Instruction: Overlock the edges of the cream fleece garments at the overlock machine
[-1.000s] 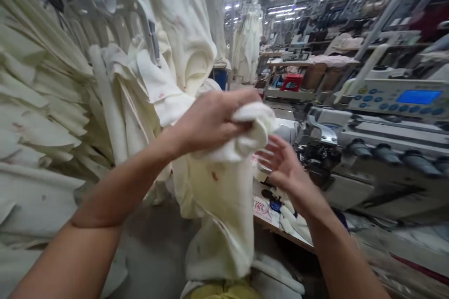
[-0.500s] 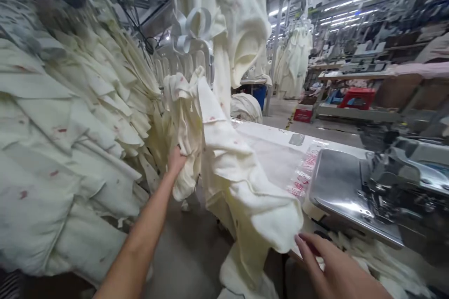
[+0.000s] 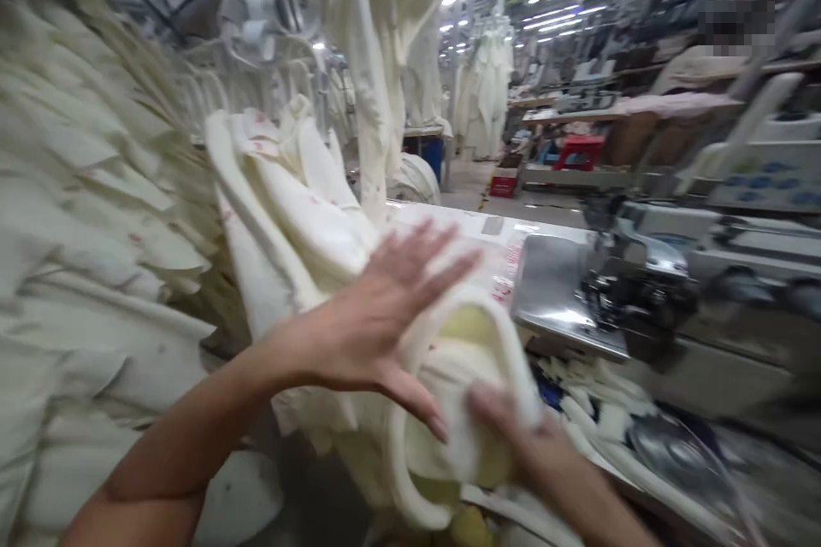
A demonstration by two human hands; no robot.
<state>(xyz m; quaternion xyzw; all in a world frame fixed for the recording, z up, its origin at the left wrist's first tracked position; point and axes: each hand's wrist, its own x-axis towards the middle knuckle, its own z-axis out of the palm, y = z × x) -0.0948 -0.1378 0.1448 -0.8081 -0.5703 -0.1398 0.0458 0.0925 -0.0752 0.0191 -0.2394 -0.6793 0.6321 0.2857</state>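
Observation:
My left hand (image 3: 363, 325) is open in the middle of the head view, fingers spread and thumb pointing down. It hovers over or lightly touches a cream garment (image 3: 314, 214) with small reddish prints, which stretches from the hangers toward me; contact cannot be made out. At the garment's near end are rounded openings with a thick rim (image 3: 522, 359). My right hand (image 3: 513, 427), smeared by motion, pinches the cloth between these openings, its thumb on top and its fingers hidden.
Many cream garments (image 3: 77, 214) hang in a dense row at left. White hangers (image 3: 288, 60) are at upper left. On the right, a sewing machine (image 3: 641, 265) with a metal plate (image 3: 558, 282) stands on a white table (image 3: 442, 218). Cream scraps (image 3: 609, 410) lie below it.
My left hand has let go of the hanging cloth and moved right, fingers now spread. My right hand has taken hold of the garment's near end. The view has turned right.

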